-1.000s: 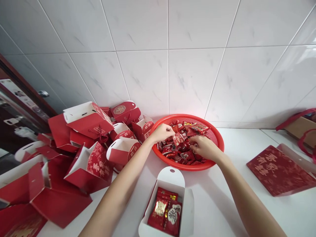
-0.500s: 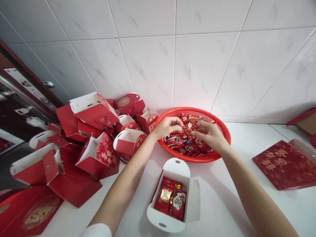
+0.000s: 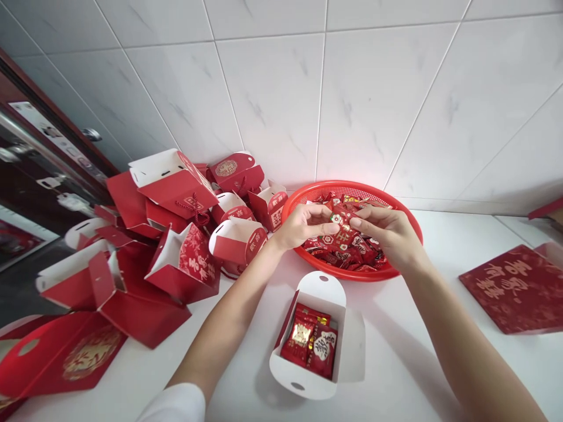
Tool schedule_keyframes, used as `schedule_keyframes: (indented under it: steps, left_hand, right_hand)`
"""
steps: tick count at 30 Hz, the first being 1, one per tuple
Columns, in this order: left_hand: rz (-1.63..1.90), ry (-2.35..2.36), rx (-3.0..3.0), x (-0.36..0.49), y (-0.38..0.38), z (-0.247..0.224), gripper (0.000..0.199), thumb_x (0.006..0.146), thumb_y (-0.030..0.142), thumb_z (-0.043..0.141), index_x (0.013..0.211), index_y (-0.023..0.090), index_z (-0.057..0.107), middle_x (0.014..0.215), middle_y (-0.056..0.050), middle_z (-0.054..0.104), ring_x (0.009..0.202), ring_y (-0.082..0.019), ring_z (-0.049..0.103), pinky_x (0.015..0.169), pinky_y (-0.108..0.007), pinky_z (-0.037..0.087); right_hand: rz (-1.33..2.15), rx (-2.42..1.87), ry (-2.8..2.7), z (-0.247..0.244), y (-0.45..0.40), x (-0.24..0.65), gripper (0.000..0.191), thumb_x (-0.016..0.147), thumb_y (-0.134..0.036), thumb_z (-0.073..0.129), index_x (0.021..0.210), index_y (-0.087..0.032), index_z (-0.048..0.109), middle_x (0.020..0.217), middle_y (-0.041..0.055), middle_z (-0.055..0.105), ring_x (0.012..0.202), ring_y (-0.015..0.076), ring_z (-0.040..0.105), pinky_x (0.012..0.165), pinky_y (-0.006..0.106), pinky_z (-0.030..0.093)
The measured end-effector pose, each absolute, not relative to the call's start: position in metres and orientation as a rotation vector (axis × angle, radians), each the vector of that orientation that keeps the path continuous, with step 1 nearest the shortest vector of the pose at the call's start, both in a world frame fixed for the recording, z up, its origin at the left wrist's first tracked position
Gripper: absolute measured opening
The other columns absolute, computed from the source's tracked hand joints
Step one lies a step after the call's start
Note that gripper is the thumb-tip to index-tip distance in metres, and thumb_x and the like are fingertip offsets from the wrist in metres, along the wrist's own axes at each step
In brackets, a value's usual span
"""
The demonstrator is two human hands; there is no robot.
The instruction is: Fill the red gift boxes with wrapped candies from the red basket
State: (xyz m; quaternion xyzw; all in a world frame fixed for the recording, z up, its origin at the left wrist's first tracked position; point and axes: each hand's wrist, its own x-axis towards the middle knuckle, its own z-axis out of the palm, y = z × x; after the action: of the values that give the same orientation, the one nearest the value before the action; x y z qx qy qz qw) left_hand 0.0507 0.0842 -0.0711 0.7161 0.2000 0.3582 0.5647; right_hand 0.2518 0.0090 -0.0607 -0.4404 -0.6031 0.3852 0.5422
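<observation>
Between my two hands, over the red plastic basket point(image 3: 352, 274), is a red wrapped candy point(image 3: 341, 224) with a white flower and gold print. My left hand point(image 3: 303, 225) pinches its left edge, thumb below. On the other side my right hand point(image 3: 387, 230) grips the upper right of the wrapper between thumb and fingers. Many more red wrapped candies point(image 3: 323, 253) fill the basket beneath. Nearer to me stands an open gift box point(image 3: 303, 380), white inside, its end flaps spread. Several red packets point(image 3: 300, 337) lie in it.
Red folded gift boxes point(image 3: 136, 293) are heaped on the left, many of them open. To the right lies a flat dark-red box point(image 3: 514, 287) with gold characters. A tiled wall point(image 3: 272, 105) rises behind the white counter point(image 3: 396, 363). Keys point(image 3: 73, 202) hang at the far left.
The candy has been turned and lifted slightly toward me, so more of its printed face shows. Both hands stay on it. The whole view has shifted a little.
</observation>
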Motion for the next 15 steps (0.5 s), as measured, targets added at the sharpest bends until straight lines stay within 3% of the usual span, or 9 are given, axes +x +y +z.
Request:
schedule_keyframes:
  steps: [6, 11, 15]
  left_hand:
    - [0.805, 0.483, 1.596, 0.051, 0.082, -0.071, 0.044, 0.067, 0.054, 0.089, 0.078, 0.016, 0.068, 0.077, 0.0, 0.065, 0.072, -0.013, 0.059, 0.069, -0.027, 0.048]
    - [0.66, 0.513, 1.788, 0.046, 0.077, -0.062, 0.033, 0.08, 0.047, 0.08, 0.078, 0.015, 0.07, 0.073, 0.0, 0.063, 0.068, -0.013, 0.056, 0.064, -0.026, 0.045]
    - [0.714, 0.575, 1.945, 0.043, 0.07, -0.051, 0.03, 0.084, 0.043, 0.075, 0.074, 0.015, 0.069, 0.068, 0.001, 0.06, 0.066, -0.013, 0.054, 0.063, -0.026, 0.043]
  right_hand:
    - [0.904, -1.04, -1.446, -0.063, 0.01, 0.252, 0.03, 0.082, -0.051, 0.079, 0.078, -0.021, 0.075, 0.075, 0.0019, 0.069, 0.068, 0.0168, 0.059, 0.066, 0.031, 0.049]
    - [0.633, -1.19, -1.718, -0.056, 0.004, 0.251, 0.02, 0.088, -0.036, 0.069, 0.076, -0.021, 0.074, 0.072, 0.0016, 0.07, 0.071, 0.0188, 0.06, 0.069, 0.033, 0.048]
    - [0.665, -1.146, -1.736, -0.052, 0.001, 0.247, 0.023, 0.091, -0.038, 0.066, 0.078, -0.021, 0.072, 0.075, 0.0021, 0.071, 0.072, 0.0189, 0.063, 0.071, 0.034, 0.051]
